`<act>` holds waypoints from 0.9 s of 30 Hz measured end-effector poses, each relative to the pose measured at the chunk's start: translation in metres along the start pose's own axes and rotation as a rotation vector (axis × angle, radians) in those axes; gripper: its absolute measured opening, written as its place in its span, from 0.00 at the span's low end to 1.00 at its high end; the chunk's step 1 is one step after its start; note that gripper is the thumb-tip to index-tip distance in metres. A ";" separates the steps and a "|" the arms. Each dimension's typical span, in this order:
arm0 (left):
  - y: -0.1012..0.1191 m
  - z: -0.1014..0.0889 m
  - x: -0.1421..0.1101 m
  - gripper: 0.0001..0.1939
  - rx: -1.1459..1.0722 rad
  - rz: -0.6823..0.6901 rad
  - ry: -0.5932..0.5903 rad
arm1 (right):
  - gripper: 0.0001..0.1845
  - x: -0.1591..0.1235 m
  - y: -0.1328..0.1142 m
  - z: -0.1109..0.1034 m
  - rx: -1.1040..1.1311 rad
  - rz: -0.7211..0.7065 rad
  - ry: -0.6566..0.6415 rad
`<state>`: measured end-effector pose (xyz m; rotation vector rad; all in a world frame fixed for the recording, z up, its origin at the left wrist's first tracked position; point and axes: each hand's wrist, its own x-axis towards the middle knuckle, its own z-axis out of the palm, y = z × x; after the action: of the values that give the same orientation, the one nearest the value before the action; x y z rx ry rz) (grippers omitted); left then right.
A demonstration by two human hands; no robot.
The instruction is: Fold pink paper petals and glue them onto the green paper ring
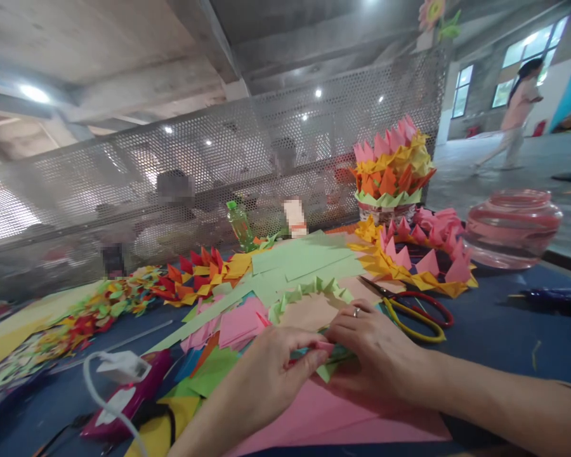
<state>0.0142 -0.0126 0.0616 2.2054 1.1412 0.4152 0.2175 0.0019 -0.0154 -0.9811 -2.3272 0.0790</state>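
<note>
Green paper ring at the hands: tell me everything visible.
The pale green ring looks like folded paper, pointed tips along its far rim, a tan surface showing through its middle, scissors to its right. The right hand holds and partly hides its near side; the left hand pinches pink paper there.

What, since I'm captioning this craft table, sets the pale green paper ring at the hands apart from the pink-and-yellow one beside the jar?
The green ring shows one row of pale points; the pink-and-yellow ring has pink points above yellow ones. The left hand and right hand are at the green ring, while neither touches the pink-and-yellow ring. Both have folded paper points.
</note>
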 end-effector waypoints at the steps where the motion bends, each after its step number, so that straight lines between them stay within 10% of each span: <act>1: -0.001 -0.002 -0.001 0.13 -0.025 -0.009 0.007 | 0.10 0.000 0.000 0.001 -0.005 0.008 0.000; 11: -0.023 -0.025 -0.002 0.15 -0.090 0.091 0.489 | 0.09 0.009 -0.009 -0.003 0.042 0.043 -0.071; 17: -0.032 -0.023 0.010 0.16 -0.110 0.159 0.544 | 0.26 0.014 -0.016 -0.010 0.076 0.078 -0.144; 27: -0.056 -0.033 0.018 0.14 -0.138 0.229 0.682 | 0.14 0.029 -0.029 0.002 -0.128 0.110 -0.330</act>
<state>-0.0278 0.0390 0.0510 2.1281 1.1327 1.3785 0.1829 0.0008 0.0058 -1.2389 -2.6003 0.1479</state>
